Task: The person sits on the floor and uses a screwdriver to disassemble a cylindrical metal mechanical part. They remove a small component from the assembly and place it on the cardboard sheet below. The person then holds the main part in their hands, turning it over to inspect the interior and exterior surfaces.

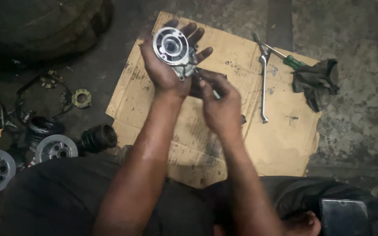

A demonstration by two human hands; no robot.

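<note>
Underneath, stained cardboard on perhaps-concrete floor

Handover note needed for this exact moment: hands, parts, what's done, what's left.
Left hand: palm up, cradling a round silver metal housing above the cardboard sheet.
Right hand: closed on a thin tool, its tip at the housing's lower edge; which tool, I cannot tell.
On the cardboard: a spanner, a green-handled screwdriver, a dark rag.
On the floor to the left: two silver pulley discs, a black rubber boot, a small ring.
Done: housing off and in hand, parts laid out.
Left: apparently the work at the housing's lower edge; the end state is unclear.
</note>
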